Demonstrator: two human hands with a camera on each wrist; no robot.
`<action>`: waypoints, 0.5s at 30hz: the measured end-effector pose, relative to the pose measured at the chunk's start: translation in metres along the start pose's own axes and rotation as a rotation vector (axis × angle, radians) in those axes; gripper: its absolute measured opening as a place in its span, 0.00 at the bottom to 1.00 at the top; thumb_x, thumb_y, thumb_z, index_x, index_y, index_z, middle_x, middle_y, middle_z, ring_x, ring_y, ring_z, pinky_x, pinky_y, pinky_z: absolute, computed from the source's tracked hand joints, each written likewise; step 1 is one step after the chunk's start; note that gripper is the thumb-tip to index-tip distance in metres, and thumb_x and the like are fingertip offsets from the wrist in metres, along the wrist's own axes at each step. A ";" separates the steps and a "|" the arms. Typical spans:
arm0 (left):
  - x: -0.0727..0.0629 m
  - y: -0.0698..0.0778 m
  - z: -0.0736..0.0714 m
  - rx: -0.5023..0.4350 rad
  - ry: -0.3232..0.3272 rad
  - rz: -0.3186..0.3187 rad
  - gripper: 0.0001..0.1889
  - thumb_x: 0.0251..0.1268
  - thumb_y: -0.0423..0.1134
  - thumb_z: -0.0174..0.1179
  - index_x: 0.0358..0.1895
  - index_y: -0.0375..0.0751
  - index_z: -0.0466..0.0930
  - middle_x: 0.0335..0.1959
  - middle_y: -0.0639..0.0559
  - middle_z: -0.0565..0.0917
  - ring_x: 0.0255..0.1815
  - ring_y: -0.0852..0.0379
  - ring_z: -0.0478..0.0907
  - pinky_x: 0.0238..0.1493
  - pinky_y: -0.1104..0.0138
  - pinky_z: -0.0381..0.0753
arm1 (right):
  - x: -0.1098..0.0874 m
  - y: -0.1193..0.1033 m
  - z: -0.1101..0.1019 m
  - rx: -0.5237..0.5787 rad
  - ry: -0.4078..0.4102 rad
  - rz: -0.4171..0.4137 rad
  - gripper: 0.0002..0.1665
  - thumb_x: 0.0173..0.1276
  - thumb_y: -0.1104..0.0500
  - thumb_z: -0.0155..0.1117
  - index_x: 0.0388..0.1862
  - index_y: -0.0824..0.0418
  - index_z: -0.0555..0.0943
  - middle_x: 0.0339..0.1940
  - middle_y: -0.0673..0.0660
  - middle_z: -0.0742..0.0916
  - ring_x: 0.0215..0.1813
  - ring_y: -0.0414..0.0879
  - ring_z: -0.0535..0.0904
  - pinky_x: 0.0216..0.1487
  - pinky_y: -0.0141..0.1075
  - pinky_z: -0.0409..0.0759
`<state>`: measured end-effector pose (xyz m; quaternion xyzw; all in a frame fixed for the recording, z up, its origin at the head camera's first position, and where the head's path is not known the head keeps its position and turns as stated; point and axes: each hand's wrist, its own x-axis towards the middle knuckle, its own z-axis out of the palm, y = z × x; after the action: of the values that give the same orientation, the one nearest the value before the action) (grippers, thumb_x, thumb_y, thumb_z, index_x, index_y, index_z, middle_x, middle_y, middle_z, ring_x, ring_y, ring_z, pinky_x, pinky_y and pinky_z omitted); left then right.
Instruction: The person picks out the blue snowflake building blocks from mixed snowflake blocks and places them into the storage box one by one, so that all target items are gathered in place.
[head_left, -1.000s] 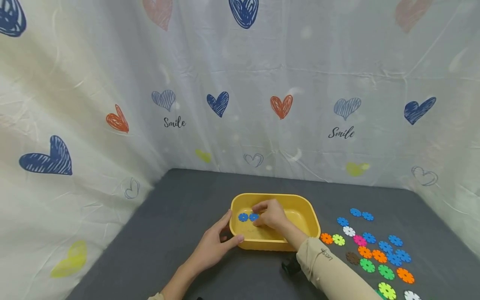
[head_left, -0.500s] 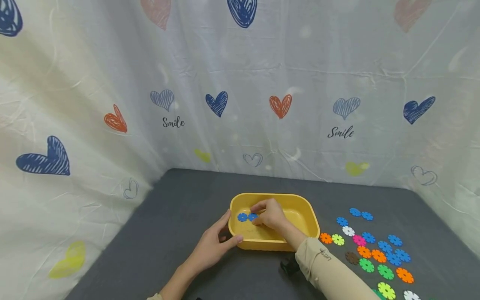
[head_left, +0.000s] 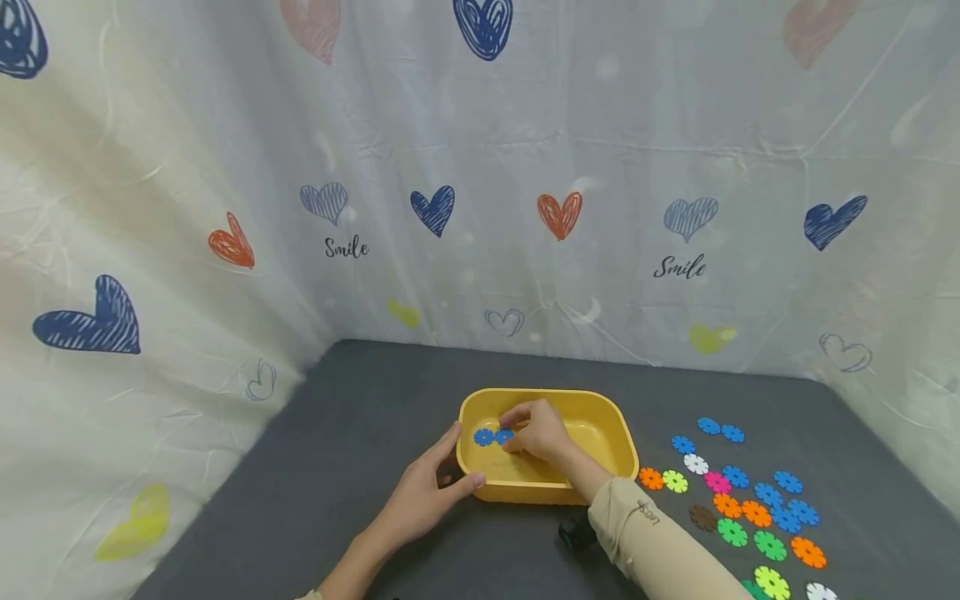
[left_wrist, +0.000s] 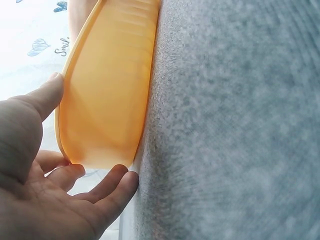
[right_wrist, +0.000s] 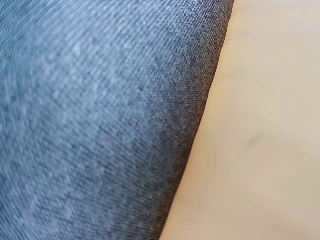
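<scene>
A yellow plastic tray [head_left: 604, 425] stands on the grey table. Inside, toward its left end, two blue notched flower-shaped discs lie side by side. My right hand [head_left: 542, 432] reaches into the tray, thumb and index finger at the edges of the right-hand blue disc [head_left: 503, 437]; the left-hand blue disc [head_left: 483, 437] lies uncovered. My left hand [head_left: 424, 492] holds the tray's near left corner. In the left wrist view, the left thumb [left_wrist: 47, 95] presses the rim while the other fingers touch the end wall. The right wrist view shows only tray wall [right_wrist: 260, 125] and table, no hand.
Many loose notched discs are spread right of the tray: blue ones [head_left: 768, 494], orange ones [head_left: 808, 552], green ones [head_left: 769, 545], a pink one [head_left: 717, 482] and a brown one [head_left: 703, 518]. A heart-printed curtain [head_left: 622, 275] hangs behind the table [head_left: 390, 392].
Both hands keep their places at the tray and the discs stay put. Only the head view shifts slightly.
</scene>
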<state>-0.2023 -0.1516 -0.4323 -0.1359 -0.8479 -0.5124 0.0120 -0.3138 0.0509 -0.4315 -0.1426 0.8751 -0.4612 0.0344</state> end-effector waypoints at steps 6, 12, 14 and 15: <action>0.001 -0.001 0.000 0.003 -0.001 0.004 0.45 0.66 0.52 0.65 0.79 0.40 0.51 0.77 0.46 0.54 0.65 0.45 0.71 0.57 0.52 0.76 | -0.001 -0.002 -0.002 0.011 -0.007 -0.007 0.18 0.47 0.73 0.80 0.39 0.64 0.89 0.36 0.54 0.88 0.42 0.48 0.81 0.44 0.40 0.82; 0.001 -0.002 0.001 0.007 0.004 0.009 0.45 0.66 0.53 0.64 0.79 0.41 0.51 0.77 0.46 0.54 0.64 0.45 0.71 0.57 0.51 0.76 | -0.002 -0.002 -0.001 0.005 -0.004 -0.019 0.18 0.47 0.73 0.80 0.39 0.64 0.89 0.36 0.54 0.88 0.43 0.48 0.81 0.46 0.42 0.81; 0.000 -0.002 0.001 0.007 0.004 0.008 0.45 0.66 0.53 0.64 0.79 0.41 0.51 0.77 0.46 0.54 0.64 0.45 0.71 0.57 0.51 0.76 | -0.002 -0.002 -0.001 0.005 -0.006 -0.025 0.18 0.47 0.73 0.79 0.39 0.64 0.89 0.36 0.54 0.88 0.43 0.48 0.81 0.47 0.42 0.81; 0.000 -0.002 0.001 0.007 0.004 0.007 0.45 0.66 0.53 0.64 0.79 0.41 0.51 0.77 0.46 0.54 0.64 0.45 0.71 0.57 0.51 0.76 | -0.003 -0.002 -0.001 0.006 -0.008 -0.027 0.18 0.47 0.73 0.79 0.39 0.64 0.89 0.36 0.55 0.88 0.43 0.49 0.81 0.47 0.42 0.81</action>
<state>-0.2029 -0.1517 -0.4346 -0.1377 -0.8492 -0.5096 0.0160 -0.3111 0.0517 -0.4297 -0.1559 0.8716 -0.4636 0.0320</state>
